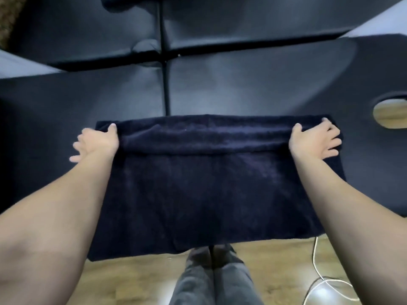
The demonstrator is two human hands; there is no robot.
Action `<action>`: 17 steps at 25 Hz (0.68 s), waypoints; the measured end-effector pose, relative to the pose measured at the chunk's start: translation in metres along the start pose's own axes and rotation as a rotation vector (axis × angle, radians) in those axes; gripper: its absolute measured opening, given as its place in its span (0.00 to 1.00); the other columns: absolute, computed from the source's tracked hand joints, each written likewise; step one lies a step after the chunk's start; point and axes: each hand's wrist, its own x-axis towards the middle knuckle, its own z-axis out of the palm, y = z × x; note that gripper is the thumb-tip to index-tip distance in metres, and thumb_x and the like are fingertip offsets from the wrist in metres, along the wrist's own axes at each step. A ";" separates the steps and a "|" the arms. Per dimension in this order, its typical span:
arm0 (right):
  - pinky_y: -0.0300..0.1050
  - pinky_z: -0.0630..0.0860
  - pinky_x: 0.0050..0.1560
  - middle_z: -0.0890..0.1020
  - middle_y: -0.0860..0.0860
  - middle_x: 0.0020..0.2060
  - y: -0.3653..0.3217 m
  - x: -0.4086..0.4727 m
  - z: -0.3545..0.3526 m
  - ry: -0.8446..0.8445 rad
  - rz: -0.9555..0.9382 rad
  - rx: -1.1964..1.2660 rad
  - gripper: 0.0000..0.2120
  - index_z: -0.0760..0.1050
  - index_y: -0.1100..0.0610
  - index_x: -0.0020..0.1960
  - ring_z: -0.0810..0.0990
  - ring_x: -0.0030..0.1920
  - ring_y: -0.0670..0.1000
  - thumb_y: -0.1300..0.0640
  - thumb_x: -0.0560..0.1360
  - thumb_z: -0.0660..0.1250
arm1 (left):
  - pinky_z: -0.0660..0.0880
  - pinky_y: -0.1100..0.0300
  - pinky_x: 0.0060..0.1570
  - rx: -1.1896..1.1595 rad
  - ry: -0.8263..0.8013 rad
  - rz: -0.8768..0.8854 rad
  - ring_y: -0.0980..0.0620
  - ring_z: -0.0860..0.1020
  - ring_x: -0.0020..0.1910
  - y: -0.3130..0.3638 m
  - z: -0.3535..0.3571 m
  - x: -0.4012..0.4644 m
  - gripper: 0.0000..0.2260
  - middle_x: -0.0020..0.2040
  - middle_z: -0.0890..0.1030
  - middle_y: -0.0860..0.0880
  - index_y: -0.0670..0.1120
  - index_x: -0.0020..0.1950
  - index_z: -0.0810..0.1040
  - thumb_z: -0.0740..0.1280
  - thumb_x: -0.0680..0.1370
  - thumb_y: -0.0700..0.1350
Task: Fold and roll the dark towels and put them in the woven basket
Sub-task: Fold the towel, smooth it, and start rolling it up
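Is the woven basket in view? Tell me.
No, only the dark towel on the black padded table, gripped by the left hand and right hand, shows.

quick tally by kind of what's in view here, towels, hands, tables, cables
dark towel: 1, spread on the near table, far edge rolled
hands: 2, left hand and right hand, one at each end of the roll
black padded tables: 2, near table and far table
white cable: 1, on the wooden floor
woven basket: 0 in view
Total: 6

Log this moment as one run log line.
step: rolling | towel: far edge rolled | left hand, right hand: at roll ends | basket: unseen
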 end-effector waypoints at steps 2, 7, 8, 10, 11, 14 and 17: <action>0.62 0.58 0.69 0.67 0.56 0.73 -0.001 0.017 0.001 -0.022 0.097 -0.055 0.32 0.64 0.55 0.76 0.64 0.72 0.62 0.43 0.76 0.67 | 0.63 0.40 0.70 -0.043 -0.065 -0.079 0.40 0.72 0.68 0.003 -0.002 0.017 0.28 0.62 0.80 0.42 0.45 0.60 0.77 0.64 0.71 0.65; 0.59 0.60 0.67 0.70 0.57 0.69 -0.005 0.045 -0.003 -0.041 0.307 -0.079 0.26 0.71 0.58 0.67 0.65 0.70 0.60 0.43 0.75 0.64 | 0.65 0.38 0.69 -0.047 -0.056 -0.032 0.36 0.67 0.70 0.015 0.006 0.033 0.31 0.69 0.73 0.40 0.43 0.67 0.73 0.60 0.74 0.65; 0.59 0.61 0.67 0.70 0.57 0.68 -0.006 0.048 -0.005 -0.053 0.320 -0.082 0.24 0.72 0.58 0.65 0.65 0.70 0.60 0.45 0.75 0.64 | 0.65 0.39 0.69 -0.059 -0.057 -0.052 0.35 0.68 0.71 0.016 0.008 0.032 0.38 0.71 0.71 0.39 0.42 0.72 0.68 0.62 0.73 0.69; 0.59 0.60 0.67 0.71 0.57 0.67 -0.009 0.050 -0.010 -0.069 0.321 -0.084 0.20 0.74 0.58 0.63 0.66 0.69 0.60 0.48 0.75 0.62 | 0.70 0.44 0.67 -0.112 -0.085 -0.117 0.34 0.73 0.67 0.016 0.010 0.033 0.41 0.69 0.74 0.38 0.39 0.72 0.68 0.69 0.71 0.68; 0.59 0.60 0.68 0.71 0.57 0.67 -0.010 0.051 -0.012 -0.059 0.296 -0.091 0.19 0.75 0.57 0.62 0.66 0.69 0.61 0.49 0.75 0.61 | 0.73 0.46 0.65 -0.114 -0.110 -0.128 0.35 0.76 0.64 0.017 0.009 0.035 0.38 0.67 0.77 0.38 0.39 0.69 0.71 0.71 0.71 0.65; 0.61 0.59 0.66 0.76 0.55 0.61 -0.017 0.052 -0.016 -0.034 0.152 -0.098 0.15 0.79 0.51 0.55 0.67 0.67 0.61 0.47 0.75 0.59 | 0.76 0.48 0.61 -0.076 -0.165 -0.106 0.36 0.79 0.60 0.019 0.003 0.045 0.29 0.62 0.80 0.39 0.40 0.64 0.77 0.70 0.72 0.60; 0.56 0.64 0.65 0.75 0.45 0.39 -0.028 0.058 -0.021 -0.040 0.154 0.154 0.08 0.73 0.46 0.43 0.72 0.55 0.61 0.47 0.72 0.57 | 0.78 0.49 0.57 -0.060 -0.190 -0.088 0.36 0.80 0.57 0.026 -0.007 0.054 0.24 0.60 0.80 0.37 0.38 0.62 0.78 0.68 0.75 0.55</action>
